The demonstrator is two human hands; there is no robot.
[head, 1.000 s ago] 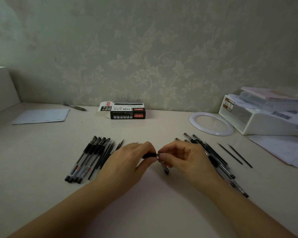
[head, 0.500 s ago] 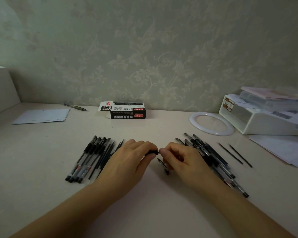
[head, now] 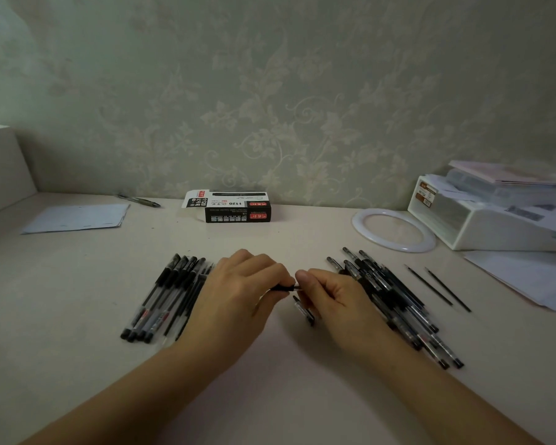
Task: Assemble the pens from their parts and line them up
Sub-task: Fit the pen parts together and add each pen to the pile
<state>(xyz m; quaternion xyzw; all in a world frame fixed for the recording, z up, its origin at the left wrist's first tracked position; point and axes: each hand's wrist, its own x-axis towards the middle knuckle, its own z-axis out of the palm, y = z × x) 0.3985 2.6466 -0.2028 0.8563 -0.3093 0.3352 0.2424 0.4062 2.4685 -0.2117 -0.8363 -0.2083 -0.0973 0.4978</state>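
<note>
My left hand (head: 241, 297) grips a black pen (head: 282, 287) whose tip end pokes out toward the right. My right hand (head: 331, 297) pinches that tip end with thumb and fingers, and a clear cap piece (head: 304, 311) with a black clip sticks out below its fingers. A row of several assembled black pens (head: 164, 300) lies to the left of my left hand. A heap of several pens and parts (head: 395, 303) lies right of my right hand. Two loose black refills (head: 437, 289) lie further right.
A black-and-white pen box (head: 228, 207) stands near the wall. A white ring (head: 394, 229) and a white storage bin (head: 488, 216) with papers sit at the back right. A paper sheet (head: 77, 218) and a lone pen (head: 138, 200) lie at the back left.
Both hands have stayed together at the centre; the right hand's fingers have shifted slightly on the pen's tip end, and the hands have drifted a little away from me.
</note>
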